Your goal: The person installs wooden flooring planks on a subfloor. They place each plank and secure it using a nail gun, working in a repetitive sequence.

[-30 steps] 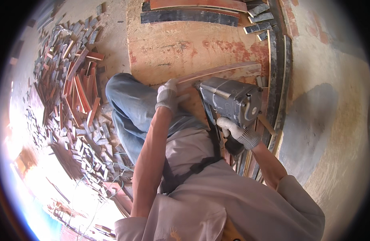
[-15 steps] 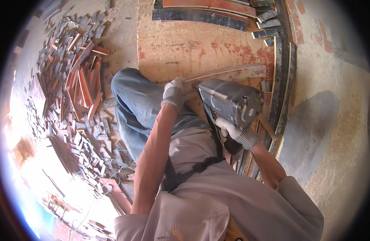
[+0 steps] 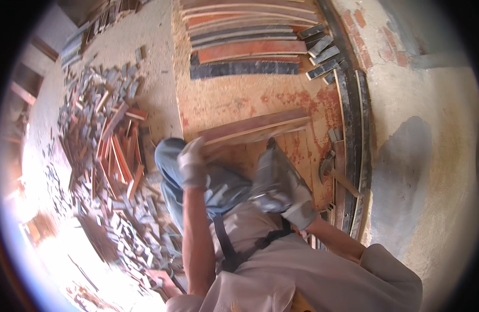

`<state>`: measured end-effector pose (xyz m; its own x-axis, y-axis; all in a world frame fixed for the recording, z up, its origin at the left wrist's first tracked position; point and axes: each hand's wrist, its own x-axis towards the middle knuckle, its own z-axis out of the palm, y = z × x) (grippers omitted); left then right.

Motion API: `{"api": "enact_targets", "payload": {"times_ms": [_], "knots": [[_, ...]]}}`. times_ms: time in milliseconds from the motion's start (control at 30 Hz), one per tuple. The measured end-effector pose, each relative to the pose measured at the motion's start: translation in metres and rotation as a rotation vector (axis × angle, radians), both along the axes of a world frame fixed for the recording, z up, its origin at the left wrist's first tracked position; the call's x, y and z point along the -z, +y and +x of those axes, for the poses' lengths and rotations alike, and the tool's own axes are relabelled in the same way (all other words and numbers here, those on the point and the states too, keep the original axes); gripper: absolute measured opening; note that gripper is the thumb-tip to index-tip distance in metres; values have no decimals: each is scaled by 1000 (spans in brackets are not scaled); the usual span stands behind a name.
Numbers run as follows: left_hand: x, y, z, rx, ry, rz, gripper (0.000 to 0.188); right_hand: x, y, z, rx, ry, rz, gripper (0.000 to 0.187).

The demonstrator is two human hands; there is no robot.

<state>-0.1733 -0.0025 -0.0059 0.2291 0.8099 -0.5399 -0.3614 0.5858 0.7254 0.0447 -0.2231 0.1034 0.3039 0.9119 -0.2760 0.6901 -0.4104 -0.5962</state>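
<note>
Head view: left hand (image 3: 191, 165) clasps a wooden strip (image 3: 255, 125), right hand (image 3: 301, 212) a nail gun (image 3: 277, 179) whose close nose could knock the strip askew.

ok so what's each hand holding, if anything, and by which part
The left hand holds a wooden strip by its left end. The right hand holds a grey power tool; blur hides exactly where.

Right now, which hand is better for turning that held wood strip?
Probably the left hand: it holds one end of the wood strip, while the right hand has the grey tool.
</note>
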Motion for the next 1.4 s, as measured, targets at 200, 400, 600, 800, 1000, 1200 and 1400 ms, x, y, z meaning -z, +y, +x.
{"api": "enact_targets", "payload": {"times_ms": [200,400,600,800,1000,1200,1400], "knots": [[-64,47,-196,130,970,610,44,-3,27,2,-195,13,-353,60],[-54,42,-230,-512,1043,270,38,36,160,132,-252,-414,450,41],[-16,28,-116,-440,643,279,45,82,345,217,-239,-807,269,61],[-31,8,-53,-218,807,466,43,80,365,218,-302,-745,107,22],[-16,7,-40,-166,674,360,46,91,293,186,-446,-563,329,26],[-22,17,-22,-114,688,476,52,102,283,175,-493,-661,194,24],[-28,29,3,114,973,539,81,115,246,159,-463,-818,257,6]]}}
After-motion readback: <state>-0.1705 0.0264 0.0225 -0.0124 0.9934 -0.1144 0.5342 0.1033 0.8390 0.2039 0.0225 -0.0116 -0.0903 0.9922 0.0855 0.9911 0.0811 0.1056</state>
